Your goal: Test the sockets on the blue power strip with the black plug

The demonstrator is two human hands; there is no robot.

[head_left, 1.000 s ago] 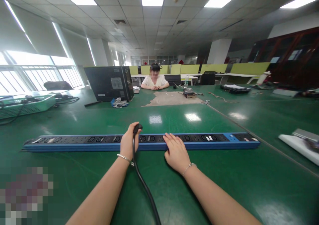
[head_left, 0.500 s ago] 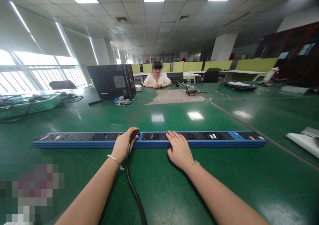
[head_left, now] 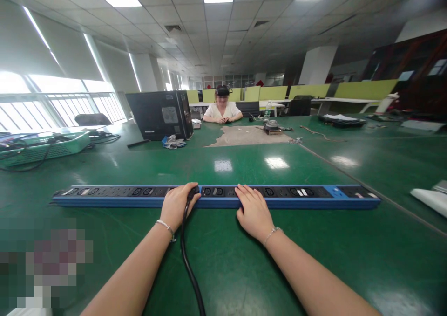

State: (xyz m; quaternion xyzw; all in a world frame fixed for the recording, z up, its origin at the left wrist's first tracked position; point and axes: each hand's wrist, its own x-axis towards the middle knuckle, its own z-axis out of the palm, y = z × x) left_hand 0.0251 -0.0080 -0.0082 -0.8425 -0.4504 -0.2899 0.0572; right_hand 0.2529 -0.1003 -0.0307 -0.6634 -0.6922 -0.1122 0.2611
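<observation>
A long blue power strip (head_left: 216,203) with rows of black sockets lies crosswise on the green table. My left hand (head_left: 176,206) is closed around a black plug (head_left: 193,192) at the strip's socket face, left of its middle. The fingers hide how far the plug sits in a socket. From it a thick black cord (head_left: 186,260) runs down toward the bottom edge. My right hand (head_left: 254,211) rests on the strip just right of the middle, fingers stretched out flat over the sockets and thumb near its front side.
A black computer case (head_left: 159,115) stands at the back left, with gloves (head_left: 173,142) beside it. Far left sits a green basket (head_left: 49,153) with cables. Across the table (head_left: 174,164) a person (head_left: 222,108) is seated. A white object (head_left: 429,202) lies at the right.
The whole view has shifted slightly, so the strip and hands appear a little further right. Against the strip, both hands keep nearly the same places; the left still grips the plug.
</observation>
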